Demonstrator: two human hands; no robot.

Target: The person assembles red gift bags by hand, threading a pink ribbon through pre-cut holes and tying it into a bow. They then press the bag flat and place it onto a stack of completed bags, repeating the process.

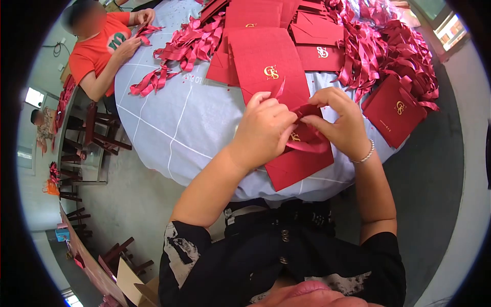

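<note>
Near the table's front edge lies a small red paper bag (299, 169) with a gold print, partly covered by my hands. A glossy red ribbon (314, 147) loops over it. My left hand (266, 125) is closed on the ribbon, and a ribbon end sticks up above its fingers. My right hand (338, 122) pinches the ribbon between thumb and fingers on the other side. Just beyond my hands lies a pile of flat red bags (261, 48) with a gold print. The exact shape of the ribbon between my fingers is partly hidden.
Heaps of red ribbon (365, 56) lie at the back right, beside finished-looking bags with ribbon (394, 110). More loose ribbons (192, 43) lie left of the pile. A person in an orange shirt (99, 48) handles ribbon across the table (153, 123). Stools (102, 128) stand at left.
</note>
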